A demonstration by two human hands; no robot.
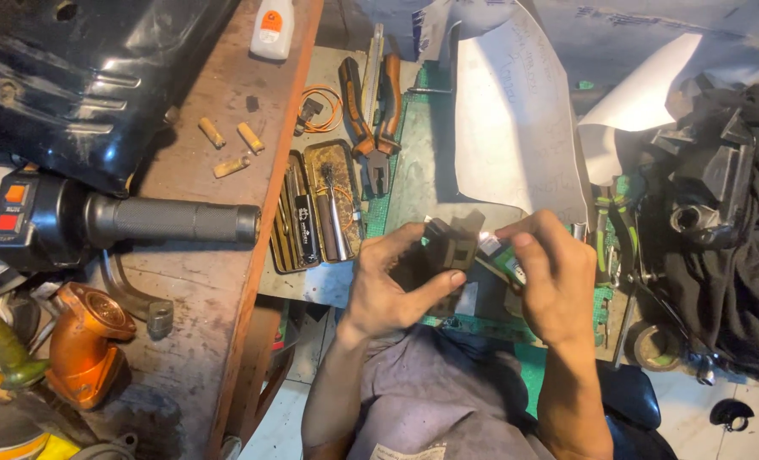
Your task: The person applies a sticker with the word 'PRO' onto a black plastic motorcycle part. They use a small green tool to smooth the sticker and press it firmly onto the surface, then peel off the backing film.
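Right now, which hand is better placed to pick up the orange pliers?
Probably the left hand: the pliers lie up and left of both hands, nearer its side. But its grip holds a black part, and the right hand holds a small tube.

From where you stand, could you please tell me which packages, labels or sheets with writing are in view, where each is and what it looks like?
White squeeze bottle: top edge, on the wooden bench; orange label.
Open metal tin: bench edge, left of the hands; dark gold, holds small tools.
White paper sheet: above the hands; curled, faint handwriting.
Small tube: in the right hand; green and white label.
Black part: in the left hand.
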